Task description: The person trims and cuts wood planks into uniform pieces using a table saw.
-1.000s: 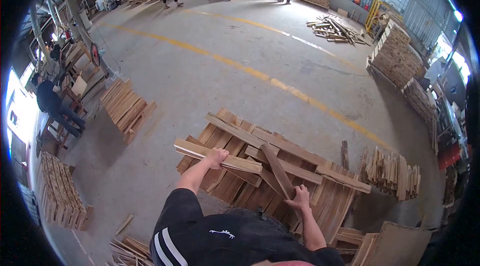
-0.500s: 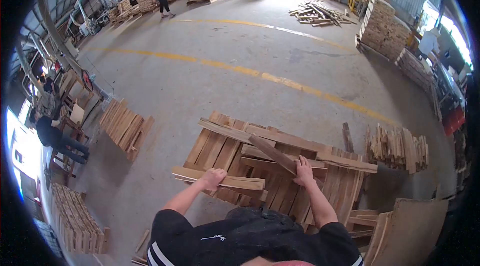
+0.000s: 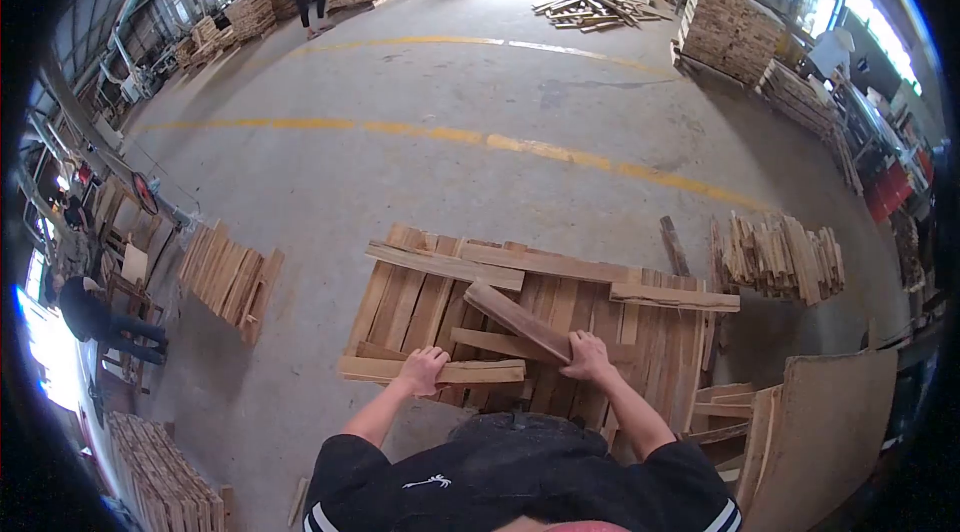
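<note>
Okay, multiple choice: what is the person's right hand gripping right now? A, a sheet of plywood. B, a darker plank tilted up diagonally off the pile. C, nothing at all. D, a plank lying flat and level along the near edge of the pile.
B: the right hand closes its grip on the near end of the darker plank, which slants up leftward over the wood pile.

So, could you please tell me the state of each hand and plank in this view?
Left hand: gripping the pale plank, held flat across the stack's near edge.
Right hand: gripping the darker plank, which lies slanted on the stack.
Plank stack: lying flat, with loose boards crosswise on top.
</note>
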Motion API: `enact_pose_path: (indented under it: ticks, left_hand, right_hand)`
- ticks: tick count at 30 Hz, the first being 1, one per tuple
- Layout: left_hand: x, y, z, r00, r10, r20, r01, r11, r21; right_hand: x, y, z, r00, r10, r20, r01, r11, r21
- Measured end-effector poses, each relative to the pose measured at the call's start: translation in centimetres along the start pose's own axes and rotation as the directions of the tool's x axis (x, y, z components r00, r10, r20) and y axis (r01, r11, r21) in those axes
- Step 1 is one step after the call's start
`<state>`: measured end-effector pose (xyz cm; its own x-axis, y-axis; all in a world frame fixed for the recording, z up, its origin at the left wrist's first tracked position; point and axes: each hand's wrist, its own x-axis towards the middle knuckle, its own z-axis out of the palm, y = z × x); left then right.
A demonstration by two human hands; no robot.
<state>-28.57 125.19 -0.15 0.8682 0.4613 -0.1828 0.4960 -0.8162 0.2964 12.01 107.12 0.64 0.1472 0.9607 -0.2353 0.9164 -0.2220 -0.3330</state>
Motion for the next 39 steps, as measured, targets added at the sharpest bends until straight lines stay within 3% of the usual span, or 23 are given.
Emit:
enact_pose_path:
  ticks: [9,12,15,18,20,22,23,25,26,28,29,31,32,34,35,36,37,38,39]
  left_hand:
    - [-0.2,0.4,-0.4,1.0,0.005,0.021,-0.006,0.998,0.055]
    - [0.3,-0.9,-0.9,0.994,0.113,0.003,-0.113,0.994,-0.012]
    - [0.7,-1.7,0.6,0.983,0.139,0.123,-0.147,0.987,0.061]
    - [0.8,-2.1,1.3,0.973,0.161,0.164,-0.186,0.97,0.154]
    - [0.9,-1.8,1.1,0.97,0.147,0.192,-0.177,0.973,0.15]
    - [1.0,-1.2,0.8,0.957,0.159,0.241,-0.197,0.97,0.14]
    - [0.8,-0.6,0.4,0.96,0.168,0.222,-0.191,0.978,0.086]
    - [1.6,0.7,-0.3,0.959,0.197,0.204,-0.208,0.978,0.031]
    - [1.7,1.5,-0.7,0.963,0.189,0.193,-0.197,0.98,0.022]
    - [1.9,3.9,-0.8,0.964,0.183,0.193,-0.188,0.982,0.008]
    - [2.4,5.3,-1.0,0.966,0.197,0.164,-0.202,0.979,0.011]
    - [3.4,7.1,-0.7,0.961,0.217,0.169,-0.228,0.973,0.044]
    - [4.0,8.6,-0.4,0.957,0.223,0.183,-0.235,0.971,0.046]
    - [5.4,11.9,0.5,0.978,0.208,-0.006,-0.208,0.976,-0.068]
    - [6.2,13.3,1.0,0.984,0.177,0.015,-0.176,0.983,-0.052]
    - [7.1,14.7,1.0,0.97,0.235,0.061,-0.233,0.972,-0.039]
    - [8.1,16.1,1.4,0.979,0.202,-0.039,-0.203,0.979,-0.031]
    - [8.9,17.3,2.2,0.974,0.191,-0.119,-0.197,0.979,-0.043]
    - [9.9,18.2,3.4,0.956,0.204,-0.213,-0.212,0.977,-0.016]
  right_hand:
    - [-0.7,-1.5,4.1,0.973,0.151,-0.173,-0.161,0.986,-0.046]
    - [-1.0,-1.4,3.8,0.973,0.161,-0.166,-0.157,0.987,0.037]
    - [-1.8,-0.8,3.9,0.968,0.194,-0.161,-0.194,0.981,0.015]
    - [-5.0,-1.0,2.6,0.934,0.352,-0.058,-0.339,0.927,0.161]
    - [-7.6,0.8,2.9,0.924,0.367,-0.104,-0.346,0.921,0.179]
    - [-12.3,2.4,2.6,0.897,0.438,0.057,-0.434,0.851,0.296]
    - [-15.3,3.0,3.0,0.884,0.464,0.064,-0.459,0.832,0.312]
    - [-20.7,4.2,2.8,0.846,0.518,-0.123,-0.441,0.811,0.384]
    - [-23.4,3.9,2.1,0.836,0.534,-0.122,-0.455,0.8,0.391]
    - [-29.0,3.0,0.1,0.66,0.692,-0.293,-0.493,0.693,0.526]
    - [-31.5,2.6,-1.3,0.656,0.698,-0.285,-0.501,0.686,0.527]
    - [-35.1,1.8,-3.2,0.37,0.905,-0.208,-0.521,0.388,0.76]
    - [-36.9,2.3,-2.6,0.255,0.943,-0.215,-0.542,0.323,0.776]
    - [-41.3,5.7,2.8,-0.006,0.906,-0.424,-0.702,0.298,0.647]
    - [-42.6,6.3,1.4,-0.094,0.935,-0.342,-0.534,0.242,0.81]
    - [-43.8,7.4,0.1,-0.131,0.906,-0.403,-0.413,0.32,0.853]
    - [-46.0,9.3,1.8,-0.199,0.858,-0.473,-0.569,0.292,0.769]
    - [-46.9,9.2,-1.4,-0.26,0.922,-0.288,-0.501,0.126,0.856]
    - [-48.8,10.6,-1.3,-0.339,0.911,-0.236,-0.545,0.014,0.838]
